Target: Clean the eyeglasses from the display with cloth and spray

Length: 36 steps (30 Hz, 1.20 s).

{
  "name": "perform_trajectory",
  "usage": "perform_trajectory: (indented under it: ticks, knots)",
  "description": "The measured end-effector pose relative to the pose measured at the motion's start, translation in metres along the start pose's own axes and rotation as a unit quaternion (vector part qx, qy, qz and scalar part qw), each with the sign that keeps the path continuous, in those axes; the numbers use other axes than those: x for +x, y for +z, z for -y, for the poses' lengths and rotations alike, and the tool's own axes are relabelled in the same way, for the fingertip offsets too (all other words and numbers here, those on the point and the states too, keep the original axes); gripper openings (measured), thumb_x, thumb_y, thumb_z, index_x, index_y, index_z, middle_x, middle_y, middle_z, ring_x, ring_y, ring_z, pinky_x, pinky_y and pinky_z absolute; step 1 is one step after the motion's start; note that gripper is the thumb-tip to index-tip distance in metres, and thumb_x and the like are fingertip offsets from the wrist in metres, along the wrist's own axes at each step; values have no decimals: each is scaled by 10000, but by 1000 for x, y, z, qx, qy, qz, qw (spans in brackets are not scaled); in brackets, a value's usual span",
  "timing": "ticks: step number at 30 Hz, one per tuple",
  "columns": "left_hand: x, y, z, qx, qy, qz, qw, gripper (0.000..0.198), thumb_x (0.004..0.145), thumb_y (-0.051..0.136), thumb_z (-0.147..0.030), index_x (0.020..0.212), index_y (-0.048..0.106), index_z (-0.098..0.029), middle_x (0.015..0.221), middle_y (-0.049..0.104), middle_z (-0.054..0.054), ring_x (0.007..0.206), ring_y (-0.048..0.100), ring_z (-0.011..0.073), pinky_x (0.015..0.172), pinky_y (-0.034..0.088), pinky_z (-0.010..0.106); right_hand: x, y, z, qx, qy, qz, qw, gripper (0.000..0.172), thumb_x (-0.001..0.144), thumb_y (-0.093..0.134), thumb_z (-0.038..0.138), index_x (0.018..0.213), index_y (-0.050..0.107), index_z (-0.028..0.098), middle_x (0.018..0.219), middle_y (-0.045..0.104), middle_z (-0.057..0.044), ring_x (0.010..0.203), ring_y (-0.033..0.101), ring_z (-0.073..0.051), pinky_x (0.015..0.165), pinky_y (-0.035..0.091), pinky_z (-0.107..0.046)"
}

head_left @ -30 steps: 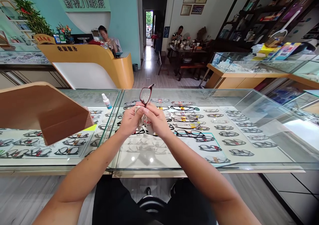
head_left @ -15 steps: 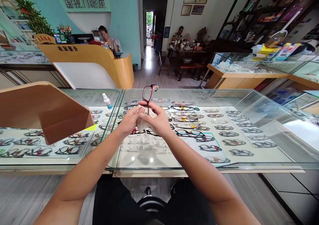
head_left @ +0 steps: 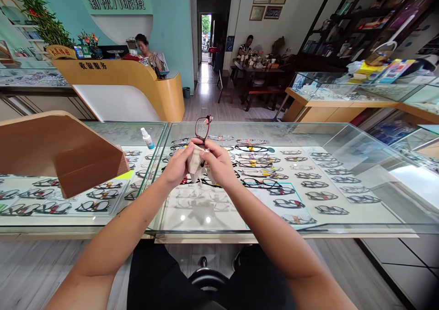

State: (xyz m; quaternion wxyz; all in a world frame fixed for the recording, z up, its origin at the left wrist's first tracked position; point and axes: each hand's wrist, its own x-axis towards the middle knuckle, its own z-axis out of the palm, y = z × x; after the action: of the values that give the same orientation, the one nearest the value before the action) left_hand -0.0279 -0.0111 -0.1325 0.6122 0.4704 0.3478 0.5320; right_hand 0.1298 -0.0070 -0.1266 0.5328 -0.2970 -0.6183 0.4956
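Observation:
A pair of dark red glasses [head_left: 202, 128] is held upright above the glass counter, one lens showing over the hands. My left hand [head_left: 178, 164] is closed on a pale cloth [head_left: 195, 163], which hangs between the hands. My right hand [head_left: 219, 163] is closed around the glasses' lower part, thumb beside the cloth. Fingers and cloth hide the other lens. Under the glass, rows of eyeglass frames [head_left: 262, 183] lie behind and beside the hands.
A white spray bottle [head_left: 147, 138] stands on the counter left of the hands. A brown board [head_left: 65, 150] covers the left part of the counter [head_left: 281, 233]. Two people sit farther back, one behind the yellow reception desk [head_left: 171, 95], one at a dark table.
The cloth now hangs lower and flatter between the hands. My right thumb has shifted slightly up and right, and the glasses have turned slightly.

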Motion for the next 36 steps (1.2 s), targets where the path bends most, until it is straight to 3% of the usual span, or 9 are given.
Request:
perform_trajectory:
  ticks: [7, 18, 22, 27, 33, 36]
  knots:
    - [-2, 6, -5, 12, 7, 10, 1000, 697, 699, 941, -828, 860, 752, -177, 706, 666, 12, 598, 538, 131, 546, 443, 266, 0, -1, 6, 39, -2, -9, 999, 343, 886, 661, 337, 1151, 865, 255, 1340, 841, -45, 1264, 723, -272, 1134, 545, -410]
    - [-2, 2, 1, 63, 36, 10, 997, 704, 770, 895, -827, 918, 708, -165, 705, 630, -31, 607, 518, 94, 567, 435, 222, 1, 1, 5, 10, -36, -16, 999, 295, 972, 704, 467, 1066, 893, 260, 1222, 845, -53, 1174, 732, -258, 1123, 533, -415]
    - [-2, 2, 2, 47, 31, 14, 998, 732, 758, 893, -840, 1023, 698, -186, 714, 632, -40, 627, 562, 116, 578, 441, 231, 0, 1, 5, -17, -61, -7, 998, 371, 1007, 710, 587, 1024, 886, 261, 1240, 842, -71, 1166, 726, -266, 1110, 540, -431]
    - [-2, 2, 3, 40, 32, -1, 999, 783, 726, 915, -843, 1085, 696, -182, 748, 643, -35, 613, 524, 109, 589, 405, 242, 0, 2, 6, -21, -85, 9, 996, 465, 1015, 688, 709, 951, 876, 289, 1293, 849, -76, 1298, 704, -290, 1224, 494, -470]
    - [-3, 5, -1, 64, 64, -5, 996, 717, 754, 892, -845, 915, 715, -170, 733, 618, -19, 679, 516, 134, 652, 397, 277, 0, 4, 3, -29, -90, 13, 995, 628, 1009, 637, 788, 651, 736, 281, 1237, 866, -58, 1348, 681, -308, 1305, 424, -520]
    - [-3, 6, -1, 59, 73, 1, 996, 669, 798, 877, -822, 878, 702, -181, 705, 586, -28, 666, 492, 132, 665, 402, 286, 0, 4, 2, -18, -93, 9, 995, 660, 1010, 630, 792, 604, 702, 275, 1159, 866, -52, 1297, 700, -305, 1289, 438, -527]
